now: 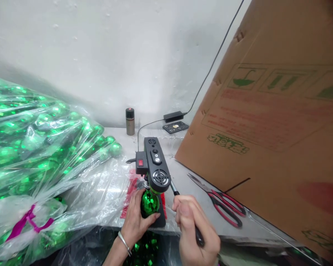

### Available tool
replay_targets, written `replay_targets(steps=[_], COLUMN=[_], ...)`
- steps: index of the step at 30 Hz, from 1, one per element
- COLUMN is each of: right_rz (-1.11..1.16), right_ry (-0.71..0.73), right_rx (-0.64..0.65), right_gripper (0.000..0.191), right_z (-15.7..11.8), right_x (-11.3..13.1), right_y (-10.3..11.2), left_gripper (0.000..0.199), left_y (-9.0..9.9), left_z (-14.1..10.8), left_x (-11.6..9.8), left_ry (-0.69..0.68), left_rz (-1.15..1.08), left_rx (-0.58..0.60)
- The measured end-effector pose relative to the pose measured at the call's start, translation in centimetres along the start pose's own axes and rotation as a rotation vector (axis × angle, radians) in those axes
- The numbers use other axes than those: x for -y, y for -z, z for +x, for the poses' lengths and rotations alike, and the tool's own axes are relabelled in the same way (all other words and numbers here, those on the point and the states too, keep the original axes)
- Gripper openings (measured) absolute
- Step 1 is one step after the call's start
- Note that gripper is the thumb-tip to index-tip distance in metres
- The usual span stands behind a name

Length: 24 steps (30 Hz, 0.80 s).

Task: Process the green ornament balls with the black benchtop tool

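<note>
My left hand (135, 218), with a silver bangle at the wrist, is wrapped around a shiny green faceted ball (150, 204). The ball sits beneath the rounded front end of a black bench machine (155, 166), which has a red switch on its side box. My right hand (197, 229) is closed around the black grip of a lever (174, 189) that slants out from the machine's right side. A red sheet (130, 190) lies under the machine, partly hidden by my left hand.
A clear plastic bag (91, 199) of green balls, tied with purple ribbon (29, 221), fills the left. Red-handled scissors (219, 201) lie at the right beside a large cardboard box (261, 129). Behind stand a bottle (130, 122), a power adapter (174, 116) and a phone (175, 127).
</note>
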State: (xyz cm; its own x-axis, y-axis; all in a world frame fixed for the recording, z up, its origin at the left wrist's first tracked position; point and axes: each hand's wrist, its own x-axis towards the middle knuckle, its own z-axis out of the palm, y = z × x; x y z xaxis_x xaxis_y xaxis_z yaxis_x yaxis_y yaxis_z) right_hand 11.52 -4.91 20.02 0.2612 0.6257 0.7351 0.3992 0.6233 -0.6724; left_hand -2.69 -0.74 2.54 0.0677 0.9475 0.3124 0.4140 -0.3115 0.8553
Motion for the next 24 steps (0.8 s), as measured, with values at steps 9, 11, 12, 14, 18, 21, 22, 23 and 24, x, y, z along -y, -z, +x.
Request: replay_targets(steps=[9,11,12,14,18,21,22,23,24], right_rz=[0.039,0.037,0.034,0.031,0.055,0.06,0.057,0.052,0.048], right_ry=[-0.086,-0.066,-0.037,0.014,0.016,0.009,0.005,0.002,-0.001], right_rx=[-0.056,-0.075,-0.077,-0.091,-0.154,-0.182,-0.189,-0.195,-0.205], right_gripper=[0.029,0.031,0.033,0.036,0.039,0.039,0.039,0.039,0.04], right_z=[-1.2,-1.6,-1.8,-2.1,-2.8,-3.1,-3.2,-3.3,-3.4], right_x=[-0.1,-0.5,-0.7,-1.3,-2.1,-2.4,-2.5,-2.6,-2.7], right_y=[-0.4,-0.6,-0.7,-0.9,-1.4,-1.6,-1.7,-1.7,-1.7], left_gripper=[0.078,0.079,0.079,0.081,0.082,0.081,0.081,0.081,0.082], left_y=[-1.8,-1.9,-1.9,-2.1,-2.4,-2.5,-2.5,-2.5,-2.4], left_z=[1.2,1.0,1.0,0.9,0.8,0.8,0.8,0.8,0.8], left_x=[0.4,0.5,0.6,0.7,0.9,0.9,0.9,0.9,0.8], left_ry=[0.091,0.089,0.085,0.079,0.071,0.06,0.059,0.062,0.067], left_rz=[-0.072,-0.066,-0.061,-0.053,-0.065,-0.086,-0.089,-0.089,-0.087], left_rx=[-0.04,-0.044,-0.05,-0.059,-0.062,-0.06,-0.058,-0.057,-0.056])
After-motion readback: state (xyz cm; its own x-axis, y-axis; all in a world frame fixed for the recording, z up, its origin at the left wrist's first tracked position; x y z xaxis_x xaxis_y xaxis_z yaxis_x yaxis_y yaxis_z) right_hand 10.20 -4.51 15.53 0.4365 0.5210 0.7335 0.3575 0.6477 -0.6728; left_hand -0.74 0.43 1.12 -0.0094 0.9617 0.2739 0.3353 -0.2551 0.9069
